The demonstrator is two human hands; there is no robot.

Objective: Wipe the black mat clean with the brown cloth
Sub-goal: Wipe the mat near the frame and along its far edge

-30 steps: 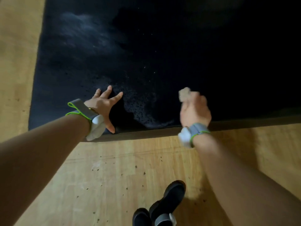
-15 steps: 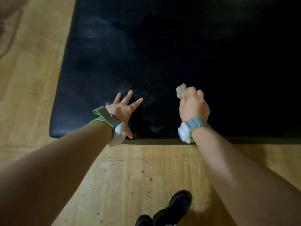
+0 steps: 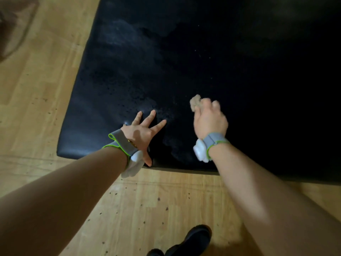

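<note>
- The wooden floor [image 3: 36, 115] runs down the left side and along the bottom, scattered with small dark specks.
- The black mat [image 3: 203, 61] lies on it, its near left corner rounded; pale dusty smears show across its left half.
- The left hand [image 3: 141, 134] rests flat on the mat near the front edge, fingers spread and holding nothing, a grey wristband [image 3: 120, 144] with a green edge at the wrist.
- The right hand [image 3: 210, 121] is over the mat, further in from the front edge, fingers curled tight around the brown cloth [image 3: 195, 102], which pokes out past the knuckles.
- A black shoe [image 3: 193, 241] stands on the floor at the bottom.
</note>
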